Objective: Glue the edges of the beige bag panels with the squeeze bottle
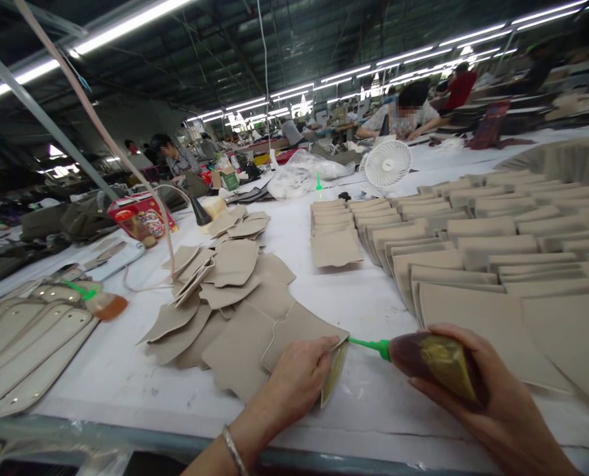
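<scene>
My right hand [502, 390] is wrapped round a squeeze bottle [435, 363] of dark brown and yellowish glue, tipped on its side. Its green nozzle points left, and the tip meets the corner of a beige leather-like piece [307, 330]. That corner is gripped by my left hand [299, 373], thumb and fingers closed at the edge; a metal bangle circles the wrist. Below the fingers shows a shiny yellowish strip [334, 377] along the edge. More beige pieces [235, 264] lie in a loose, overlapping heap beyond my left hand.
Rows of standing beige pieces [472, 251] fill the right side. Left lie long studded straps [41, 344] with a second glue bottle [103, 304] on them. A hose [120, 155] hangs at left. Behind stand a white fan [387, 164], plastic bags [299, 175] and co-workers.
</scene>
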### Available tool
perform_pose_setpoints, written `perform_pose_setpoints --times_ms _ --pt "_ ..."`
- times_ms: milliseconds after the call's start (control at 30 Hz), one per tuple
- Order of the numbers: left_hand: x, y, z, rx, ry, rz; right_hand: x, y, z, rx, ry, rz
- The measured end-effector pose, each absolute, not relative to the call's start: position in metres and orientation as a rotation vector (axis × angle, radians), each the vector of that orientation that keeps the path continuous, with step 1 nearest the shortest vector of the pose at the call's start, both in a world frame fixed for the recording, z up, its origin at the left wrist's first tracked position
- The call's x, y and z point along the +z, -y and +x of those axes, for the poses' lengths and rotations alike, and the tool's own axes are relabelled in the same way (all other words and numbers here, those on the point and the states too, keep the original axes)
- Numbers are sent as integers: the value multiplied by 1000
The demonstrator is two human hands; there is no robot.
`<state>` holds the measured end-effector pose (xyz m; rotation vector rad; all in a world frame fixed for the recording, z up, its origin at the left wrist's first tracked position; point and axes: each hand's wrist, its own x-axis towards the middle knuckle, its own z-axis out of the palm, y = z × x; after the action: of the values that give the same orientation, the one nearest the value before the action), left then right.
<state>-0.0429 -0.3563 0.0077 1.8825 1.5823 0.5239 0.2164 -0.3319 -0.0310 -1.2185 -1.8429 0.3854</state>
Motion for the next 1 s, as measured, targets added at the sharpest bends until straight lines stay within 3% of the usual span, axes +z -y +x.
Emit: perform_pose_setpoints --times_ms 1000 --pt "4 357 -41 553 -1596 1862 -37 330 225 579 1727 -1337"
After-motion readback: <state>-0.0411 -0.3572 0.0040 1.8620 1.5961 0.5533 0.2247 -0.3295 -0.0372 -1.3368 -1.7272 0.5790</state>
